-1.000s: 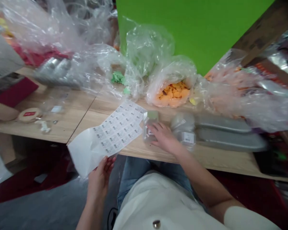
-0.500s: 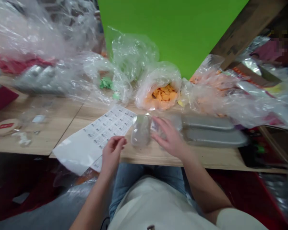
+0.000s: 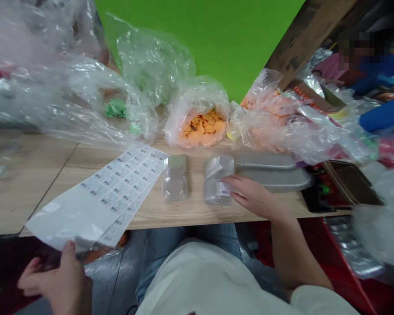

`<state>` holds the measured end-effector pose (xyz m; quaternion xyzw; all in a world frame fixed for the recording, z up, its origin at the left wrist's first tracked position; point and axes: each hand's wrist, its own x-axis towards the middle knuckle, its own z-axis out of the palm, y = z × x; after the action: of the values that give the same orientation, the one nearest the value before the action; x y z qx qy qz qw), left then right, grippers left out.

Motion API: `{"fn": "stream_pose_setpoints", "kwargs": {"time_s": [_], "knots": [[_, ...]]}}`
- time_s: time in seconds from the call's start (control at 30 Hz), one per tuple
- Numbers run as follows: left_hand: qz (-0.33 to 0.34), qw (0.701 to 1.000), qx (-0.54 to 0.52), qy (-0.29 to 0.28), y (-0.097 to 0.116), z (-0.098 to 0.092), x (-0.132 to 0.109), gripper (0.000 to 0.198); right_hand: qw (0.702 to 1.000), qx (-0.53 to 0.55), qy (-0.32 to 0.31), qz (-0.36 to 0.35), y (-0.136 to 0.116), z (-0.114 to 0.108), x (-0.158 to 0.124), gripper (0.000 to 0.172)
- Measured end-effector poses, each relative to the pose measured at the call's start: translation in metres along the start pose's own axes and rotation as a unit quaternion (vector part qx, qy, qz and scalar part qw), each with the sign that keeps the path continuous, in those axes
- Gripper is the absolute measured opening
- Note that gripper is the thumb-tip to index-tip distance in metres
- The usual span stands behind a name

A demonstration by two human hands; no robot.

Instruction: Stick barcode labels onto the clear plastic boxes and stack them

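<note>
My right hand (image 3: 254, 197) is at the right side of a clear plastic box (image 3: 213, 194) that bears a small printed label (image 3: 224, 189). Its fingers and thumb grip the box beside the label. Another clear plastic box (image 3: 175, 186) sits apart on the table to the left. At the lower left, my left hand (image 3: 57, 275) is off the table edge, thumb and fingers apart, holding nothing. Its thumb is close to the lower edge of a sheet of printed stickers (image 3: 118, 181); whether they touch I cannot tell. A second sticker sheet (image 3: 118, 227) lies partly underneath.
A row of clear plastic boxes (image 3: 269, 173) extends right, by a dark phone-like object (image 3: 351, 181). Behind stand plastic bags with orange pieces (image 3: 205, 127) and green pieces (image 3: 115, 108), before a green panel (image 3: 190, 35). A person (image 3: 364, 65) is at the far right.
My left hand has moved left and down, away from the box to the sheet's lower end. My right hand has moved right with the labelled box, widening its gap from the other box.
</note>
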<state>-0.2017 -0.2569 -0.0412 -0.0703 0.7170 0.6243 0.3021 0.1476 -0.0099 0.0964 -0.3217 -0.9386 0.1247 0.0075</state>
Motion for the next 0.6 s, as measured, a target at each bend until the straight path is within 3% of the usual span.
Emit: {"fn": "stream_pose_setpoints", "kwargs": {"time_s": [0.07,0.1,0.17,0.2,0.3,0.37,0.5,0.6], "knots": [[0.014,0.988,-0.040,0.151,-0.006,0.000,-0.004,0.045,0.998,-0.021,0.055,0.008,-0.008,-0.003,0.002,0.042],[-0.001,0.983,-0.063,0.172,-0.007,0.001,-0.004,0.037,0.995,-0.021,0.095,0.013,-0.018,-0.002,0.008,0.041],[-0.049,0.986,-0.112,0.115,-0.006,0.002,0.001,0.020,0.989,0.022,0.146,-0.003,-0.050,0.008,0.028,0.039],[-0.048,0.986,-0.125,0.101,-0.004,0.002,0.006,0.016,0.988,0.063,0.140,-0.034,-0.072,0.017,0.043,0.038],[-0.006,0.985,-0.132,0.111,0.010,-0.005,0.017,0.015,0.963,0.150,0.044,-0.220,-0.143,0.064,0.093,0.031],[0.010,0.985,-0.132,0.112,0.024,-0.016,0.017,0.016,0.954,0.129,0.044,-0.265,-0.180,0.102,0.123,0.032],[-0.035,0.981,-0.192,-0.004,0.048,-0.038,-0.004,0.017,0.958,0.085,0.037,-0.273,-0.212,0.156,0.151,0.052],[-0.033,0.946,-0.310,-0.085,0.047,-0.039,-0.026,0.033,0.951,0.078,0.058,-0.293,-0.215,0.170,0.148,0.038]]}}
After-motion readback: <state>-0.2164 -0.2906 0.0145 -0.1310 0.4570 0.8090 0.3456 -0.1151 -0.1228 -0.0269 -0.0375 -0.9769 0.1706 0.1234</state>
